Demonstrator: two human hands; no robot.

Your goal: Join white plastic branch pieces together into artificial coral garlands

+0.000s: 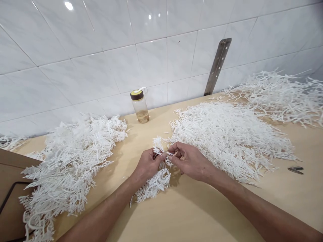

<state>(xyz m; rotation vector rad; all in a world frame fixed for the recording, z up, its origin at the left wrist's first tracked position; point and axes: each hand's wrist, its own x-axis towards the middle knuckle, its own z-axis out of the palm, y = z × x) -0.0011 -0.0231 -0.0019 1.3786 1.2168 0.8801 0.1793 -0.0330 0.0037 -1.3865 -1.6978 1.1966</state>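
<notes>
My left hand (148,163) is closed on a white branching sprig (158,145), whose tips stick up above the fingers. Close beside it on the right, my right hand (188,159) pinches a small white piece (170,154) between thumb and forefinger; the two hands almost touch. Below and behind my left hand hangs or lies a bunch of white sprigs (155,185), partly hidden by the wrist. A wide heap of fine white sprigs (222,134) spreads just beyond my right hand.
A thicker white pile (73,158) covers the left side, by a brown box (12,198). Looser white branches (282,95) lie back right. A bottle (141,107) stands near the tiled wall, a metal bracket (217,67) leans there, and small snips (295,170) lie right.
</notes>
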